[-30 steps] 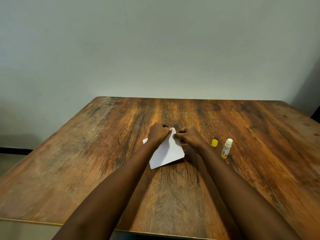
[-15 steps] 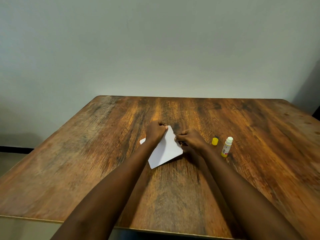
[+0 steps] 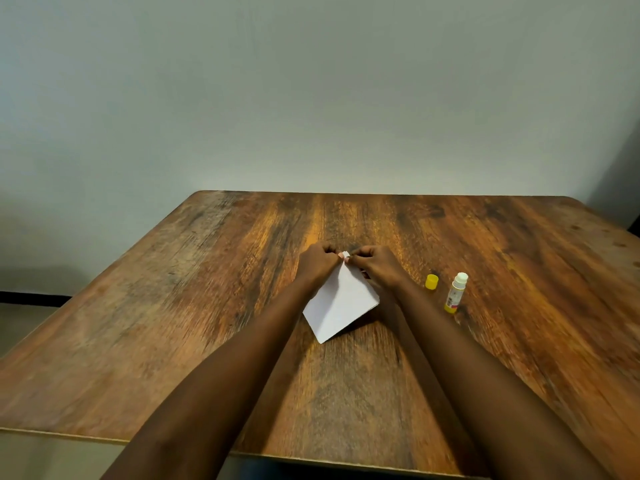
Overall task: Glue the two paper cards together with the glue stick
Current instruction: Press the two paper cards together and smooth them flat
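We have the paper cards [image 3: 341, 303] lying near the middle of the table [image 3: 173, 306], turned like a diamond, and we pinch their far corner with both hands. The step in hand looks to us like lining up and pressing the two cards together. To do it well we match that far corner first, check that the long edges run flush, and only then smooth from the pinched corner toward the near one, so no bubble or skew gets locked in while the glue grips. We press lightly; thin paper creases fast.

The cards show as one plain white sheet, flat on the wood, with the near corner pointing at us. We cannot tell whether two layers sit exactly on top of each other.

Our left hand [image 3: 317, 263] is curled closed, finger and thumb nipping the corner. Our right hand [image 3: 379, 268] is closed the same way on that corner from the other side, its heel over the right edge.

To the right, well clear of the cards, the yellow cap [image 3: 431, 282] sits on the table, and just beyond it the glue stick [image 3: 455, 292] stands upright, uncapped
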